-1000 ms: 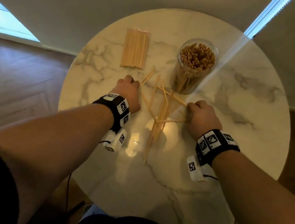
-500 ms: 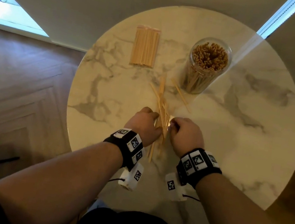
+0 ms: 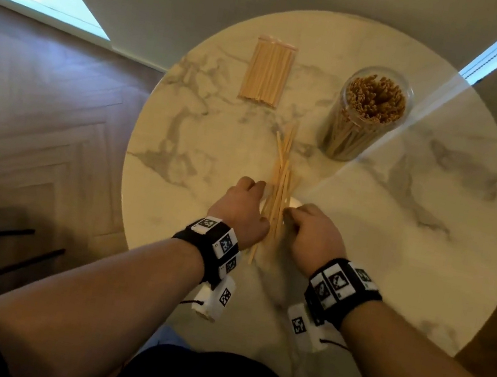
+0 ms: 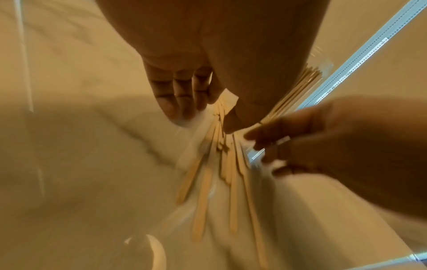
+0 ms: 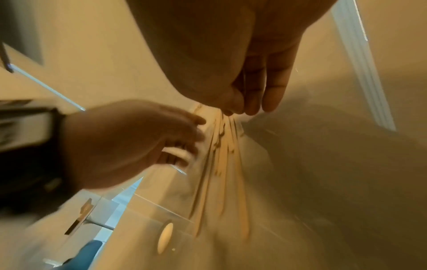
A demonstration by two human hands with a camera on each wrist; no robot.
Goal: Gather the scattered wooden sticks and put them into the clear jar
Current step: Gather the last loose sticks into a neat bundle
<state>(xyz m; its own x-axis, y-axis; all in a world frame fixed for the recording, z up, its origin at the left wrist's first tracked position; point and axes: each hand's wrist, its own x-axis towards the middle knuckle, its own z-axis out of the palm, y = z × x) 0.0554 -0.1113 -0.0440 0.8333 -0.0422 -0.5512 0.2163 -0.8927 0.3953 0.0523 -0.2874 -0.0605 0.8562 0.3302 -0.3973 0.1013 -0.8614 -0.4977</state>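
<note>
Wooden sticks (image 3: 277,193) lie herded into a loose bundle on a marble table (image 3: 396,247), long axis running away from the person toward the jar (image 3: 366,116), which stands beyond and to the right. Left hand (image 3: 243,210) and right hand (image 3: 309,229) flank the bundle's near end, fingers extended and pressing inward, not yet gripping. Both sit equally near; the lift likely needs a squeeze first.
</note>
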